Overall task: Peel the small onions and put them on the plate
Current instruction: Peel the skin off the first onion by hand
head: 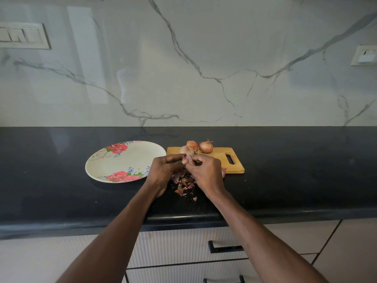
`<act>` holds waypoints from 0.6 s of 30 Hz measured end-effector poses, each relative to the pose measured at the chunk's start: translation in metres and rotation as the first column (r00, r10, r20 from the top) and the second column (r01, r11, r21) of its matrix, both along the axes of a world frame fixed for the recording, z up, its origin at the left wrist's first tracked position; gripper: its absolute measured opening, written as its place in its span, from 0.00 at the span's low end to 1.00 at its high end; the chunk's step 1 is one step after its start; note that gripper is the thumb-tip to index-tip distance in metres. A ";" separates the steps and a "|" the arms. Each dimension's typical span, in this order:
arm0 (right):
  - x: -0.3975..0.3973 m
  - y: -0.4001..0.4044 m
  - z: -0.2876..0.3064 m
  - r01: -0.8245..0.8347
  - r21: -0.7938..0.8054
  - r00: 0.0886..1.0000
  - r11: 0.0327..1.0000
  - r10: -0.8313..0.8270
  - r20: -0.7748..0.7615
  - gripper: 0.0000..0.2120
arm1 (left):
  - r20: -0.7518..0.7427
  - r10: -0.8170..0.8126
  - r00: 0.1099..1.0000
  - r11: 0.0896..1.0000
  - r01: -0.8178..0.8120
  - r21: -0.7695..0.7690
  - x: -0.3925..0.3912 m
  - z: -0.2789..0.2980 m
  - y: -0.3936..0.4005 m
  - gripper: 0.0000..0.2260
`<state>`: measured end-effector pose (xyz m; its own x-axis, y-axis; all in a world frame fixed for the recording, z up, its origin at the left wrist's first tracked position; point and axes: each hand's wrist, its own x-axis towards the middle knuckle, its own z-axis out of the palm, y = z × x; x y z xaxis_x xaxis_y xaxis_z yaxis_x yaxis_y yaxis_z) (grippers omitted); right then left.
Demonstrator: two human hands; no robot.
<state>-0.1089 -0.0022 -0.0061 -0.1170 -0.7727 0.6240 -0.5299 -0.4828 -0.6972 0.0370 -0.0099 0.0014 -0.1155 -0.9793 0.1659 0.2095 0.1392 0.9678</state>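
A small pinkish onion (188,159) is held between both hands above the near left corner of the wooden cutting board (224,158). My left hand (163,170) pinches it from the left and my right hand (206,170) grips it from the right. Three unpeeled onions (206,147) sit at the board's far edge. The flowered white plate (122,162) lies left of the board with nothing on it. Loose onion skins (184,185) are piled on the counter under my hands.
The black counter (295,170) runs the full width, with a marble wall behind. Switch plates (22,35) sit on the wall at left and right. White drawers with black handles (224,247) are below the counter's front edge.
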 end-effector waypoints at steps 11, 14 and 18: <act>-0.005 -0.008 -0.004 0.004 0.052 0.993 0.999 -0.010 0.115 0.02 | -0.138 -0.069 0.988 0.996 0.077 0.052 0.000 0.000 -0.002 0.12; -0.006 -0.007 -0.001 -0.034 0.079 0.987 0.996 0.021 0.159 0.04 | -0.158 -0.073 0.985 0.996 0.081 0.044 0.000 0.000 -0.003 0.14; -0.004 -0.004 0.002 -0.077 0.071 0.986 0.994 0.066 0.155 0.06 | -0.148 -0.065 0.987 0.997 0.072 0.041 -0.001 0.000 -0.003 0.19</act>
<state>-0.1125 -0.0057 -0.0039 -0.1488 -0.8272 0.5418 -0.3810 -0.4576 -0.8034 0.0357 -0.0129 0.0012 -0.1601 -0.9771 0.1404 0.3571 0.0753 0.9310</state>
